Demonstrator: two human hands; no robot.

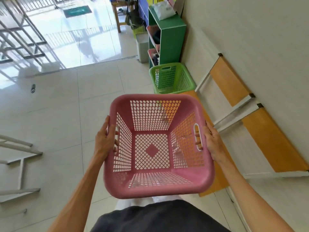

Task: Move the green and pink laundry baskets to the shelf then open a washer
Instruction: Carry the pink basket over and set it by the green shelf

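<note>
I hold an empty pink laundry basket in front of me, above the floor. My left hand grips its left handle slot and my right hand grips its right handle slot. Beyond it an empty green laundry basket stands on the tiled floor by the wall, right next to a green shelf unit. The shelf holds two pink baskets with dark clothes in its compartments and a white bag on top. No washer is in view.
An orange-and-white bench runs along the right wall, beside and under the pink basket. A grey bin stands left of the shelf. A wooden table is farther back. Metal frames line the left side.
</note>
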